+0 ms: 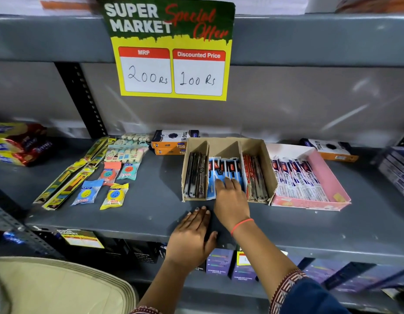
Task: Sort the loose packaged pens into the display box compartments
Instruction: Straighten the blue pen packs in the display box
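Pens in blue packets (226,173) fill the middle compartment of the cardboard box (271,177), which sits on the grey shelf (151,200) right of centre. Dark packets (195,177) stand in the left compartment and red ones (255,177) in the right. Just right of the box, and touching it, a pink tray (332,177) holds white packets (298,177) lying in a row.

The right hand (230,196) lies palm down on the near ends of the blue packets, fingers spread. It seems to be pressing or levelling them, though the palm hides whether it grips one. The left hand (192,236) rests flat and open on the shelf, near the box front, holding nothing.

To do this step well, I would push the blue packets back until their near ends line up, keep them upright between the dividers, and steady the box front with the left hand so it does not slide back.

The near ends of the blue packets are hidden under the right hand. Print on the dark packets is too blurred to read. No loose pens show on the bare shelf around the box, so the sorting looks close to done, but the shelf's far right is cut off by the frame edge.
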`<state>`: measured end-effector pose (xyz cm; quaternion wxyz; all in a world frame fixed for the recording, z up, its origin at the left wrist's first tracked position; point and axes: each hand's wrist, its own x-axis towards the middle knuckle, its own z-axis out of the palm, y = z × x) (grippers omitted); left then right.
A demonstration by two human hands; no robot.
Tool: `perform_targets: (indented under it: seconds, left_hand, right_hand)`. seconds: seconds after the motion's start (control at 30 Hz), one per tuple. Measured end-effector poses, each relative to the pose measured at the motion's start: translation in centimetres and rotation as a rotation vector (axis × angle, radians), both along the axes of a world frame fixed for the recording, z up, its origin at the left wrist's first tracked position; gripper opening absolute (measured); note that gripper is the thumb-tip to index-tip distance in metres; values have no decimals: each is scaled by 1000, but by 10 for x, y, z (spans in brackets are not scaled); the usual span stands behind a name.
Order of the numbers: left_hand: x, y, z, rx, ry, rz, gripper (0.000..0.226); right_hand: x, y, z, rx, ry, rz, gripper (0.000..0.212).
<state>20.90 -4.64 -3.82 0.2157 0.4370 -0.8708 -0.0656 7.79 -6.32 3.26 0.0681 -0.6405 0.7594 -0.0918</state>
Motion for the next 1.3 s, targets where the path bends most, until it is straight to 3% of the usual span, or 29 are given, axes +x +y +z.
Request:
perform_targets:
  seconds: [0.23, 0.73, 1.0, 1.17, 1.3]
  left_hand:
    - [0, 0, 0, 0, 7, -15, 67]
    - [1, -1, -1, -15, -5, -13, 67]
    - [0, 0, -2, -58, 20, -4, 67]
    - [0, -1, -6, -116, 29, -8, 51]
    - [-1, -2, -7, -116, -6, 0, 51]
  right_hand:
    - [-4, -12, 2, 143, 109, -47, 38]
    - [-3, -16, 4, 161, 58, -80, 31]
    - [-7, -16, 5, 91, 61, -65, 35]
    - [-2, 6, -12, 42, 122, -56, 43]
    - [-7, 8, -19, 95, 120, -89, 45]
